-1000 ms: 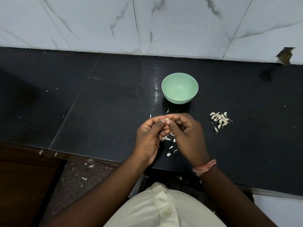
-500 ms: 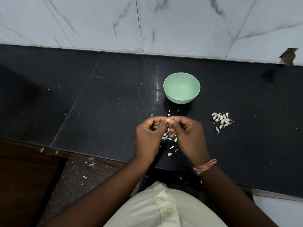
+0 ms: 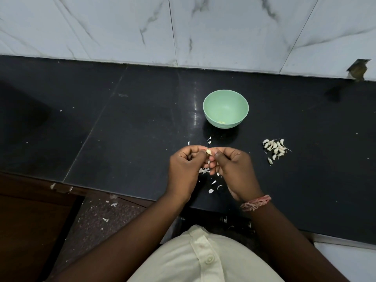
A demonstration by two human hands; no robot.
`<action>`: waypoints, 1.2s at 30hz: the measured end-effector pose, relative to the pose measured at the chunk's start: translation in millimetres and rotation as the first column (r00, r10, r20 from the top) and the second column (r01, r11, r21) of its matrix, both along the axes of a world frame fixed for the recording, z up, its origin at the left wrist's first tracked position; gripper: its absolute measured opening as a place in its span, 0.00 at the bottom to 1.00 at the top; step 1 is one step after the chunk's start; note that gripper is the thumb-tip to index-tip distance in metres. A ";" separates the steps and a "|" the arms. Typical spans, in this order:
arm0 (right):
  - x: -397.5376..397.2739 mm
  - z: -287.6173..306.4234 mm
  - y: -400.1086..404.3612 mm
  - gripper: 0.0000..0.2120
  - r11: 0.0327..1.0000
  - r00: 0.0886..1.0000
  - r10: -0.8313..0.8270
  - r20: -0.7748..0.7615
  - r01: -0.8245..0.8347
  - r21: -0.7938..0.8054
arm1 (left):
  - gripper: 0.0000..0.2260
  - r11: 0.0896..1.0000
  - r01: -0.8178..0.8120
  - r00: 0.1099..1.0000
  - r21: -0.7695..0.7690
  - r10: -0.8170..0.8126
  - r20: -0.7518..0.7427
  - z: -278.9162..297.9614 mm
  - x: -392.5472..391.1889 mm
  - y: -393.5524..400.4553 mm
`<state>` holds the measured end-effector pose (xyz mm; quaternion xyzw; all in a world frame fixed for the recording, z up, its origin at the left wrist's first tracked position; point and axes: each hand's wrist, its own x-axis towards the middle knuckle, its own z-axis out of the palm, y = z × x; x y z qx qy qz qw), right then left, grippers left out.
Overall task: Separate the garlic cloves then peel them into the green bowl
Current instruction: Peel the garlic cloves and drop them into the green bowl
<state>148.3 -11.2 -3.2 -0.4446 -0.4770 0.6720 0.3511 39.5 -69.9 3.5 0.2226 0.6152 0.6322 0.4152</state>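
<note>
Garlic clove [image 3: 208,152] pinched between our left hand [image 3: 184,168] and right hand [image 3: 234,169], peeling step. Next: strip skin, drop into far green bowl [image 3: 225,98].

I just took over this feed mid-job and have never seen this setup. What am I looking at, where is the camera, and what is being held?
No machine here: a person works with bare hands, and the single camera sits on their head, looking forward and down. The left hand and right hand meet over a black counter, both pinching one garlic clove in their grip. Beyond them stands the green bowl, with a little pale garlic at its bottom. To the right lies a pile of unpeeled cloves. White peel scraps lie scattered under the hands.
</note>
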 end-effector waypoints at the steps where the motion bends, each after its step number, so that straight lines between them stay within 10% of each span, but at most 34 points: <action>1: -0.2 0.2 -0.1 0.10 1.000 1.000 -0.002 -0.016 0.002 -0.014 | 0.04 1.000 0.007 1.000 0.001 -0.007 0.013 -1.0 -0.5 0.0; 19: 7.3 7.3 0.9 0.10 0.992 1.000 0.001 0.012 -0.002 0.127 | 0.05 0.997 0.010 0.986 0.075 -0.023 0.167 -1.9 2.4 -2.8; 36: 6.8 3.4 -0.2 0.10 0.999 0.999 0.036 -0.016 -0.036 -0.028 | 0.09 0.995 0.032 0.999 0.096 -0.029 -0.026 0.0 7.2 -8.4</action>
